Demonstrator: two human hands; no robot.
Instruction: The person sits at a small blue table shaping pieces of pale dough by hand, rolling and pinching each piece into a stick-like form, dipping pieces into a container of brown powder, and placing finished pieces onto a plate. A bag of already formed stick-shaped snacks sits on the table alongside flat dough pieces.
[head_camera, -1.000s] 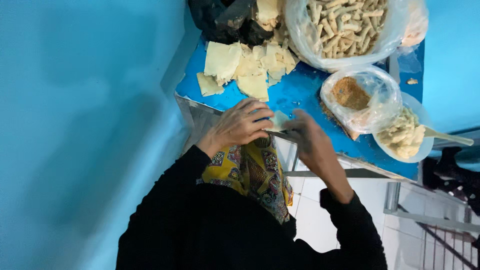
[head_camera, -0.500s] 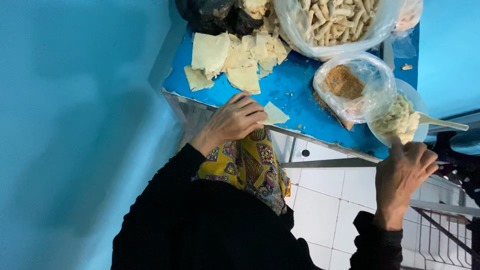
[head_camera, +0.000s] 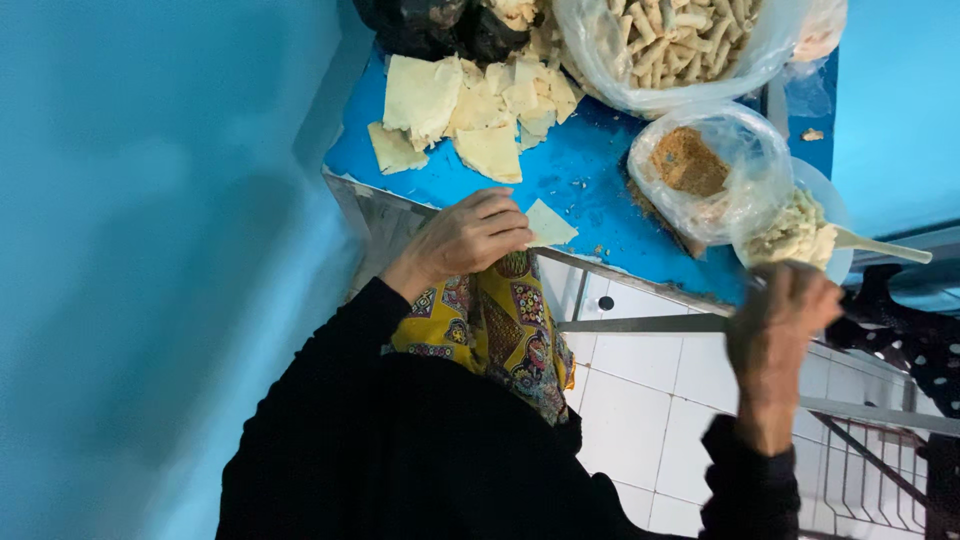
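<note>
A large clear plastic bag (head_camera: 680, 45) of pale rolls sits at the surface's far edge; a smaller clear bag (head_camera: 710, 170) with brown filling lies just beside it.

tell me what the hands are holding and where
Left hand pinches a pale wrapper piece by its near edge. Right hand, by the filling bowl: cannot tell.

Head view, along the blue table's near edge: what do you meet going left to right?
Left hand → pale triangular dough sheet → clear plastic bag of brown filling → right hand → pale spoon handle.

Pale triangular wrapper (head_camera: 549, 223), flat on blue table edge (head_camera: 440, 180)
</note>
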